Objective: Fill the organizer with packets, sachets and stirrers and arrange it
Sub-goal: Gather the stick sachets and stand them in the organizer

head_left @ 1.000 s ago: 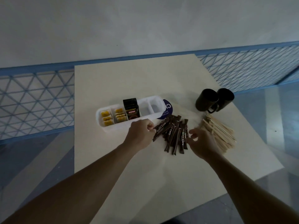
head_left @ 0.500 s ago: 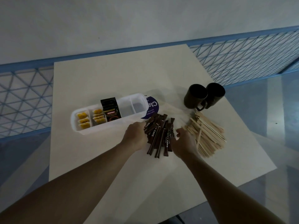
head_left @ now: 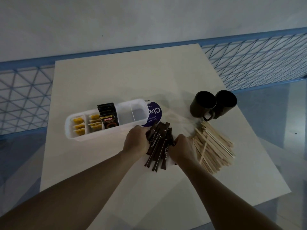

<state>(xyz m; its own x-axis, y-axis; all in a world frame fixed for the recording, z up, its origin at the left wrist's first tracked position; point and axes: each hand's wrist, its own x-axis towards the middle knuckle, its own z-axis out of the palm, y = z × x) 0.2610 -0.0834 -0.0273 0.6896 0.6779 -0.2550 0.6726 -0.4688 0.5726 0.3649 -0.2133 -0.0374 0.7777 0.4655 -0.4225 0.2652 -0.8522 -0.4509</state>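
A white organizer (head_left: 93, 137) lies on the table with yellow packets (head_left: 78, 126) in its two left compartments and black coffee packets (head_left: 108, 117) upright in the third. Its two right compartments hold nothing. A pile of brown stick sachets (head_left: 159, 145) lies just in front of its right end. My left hand (head_left: 136, 141) presses on the pile's left side and my right hand (head_left: 182, 146) on its right side, squeezing the sachets together between them. Wooden stirrers (head_left: 214, 146) lie in a heap right of my right hand.
Two black mugs (head_left: 212, 104) stand at the back right of the cream table (head_left: 116, 80). A purple round label (head_left: 155, 116) sticks out from under the organizer's right end. Blue mesh railing (head_left: 257, 58) runs behind the table.
Both hands have closed in on the sachet pile from either side, gathering the spread sachets into a tighter bundle. The camera view has shifted a little.
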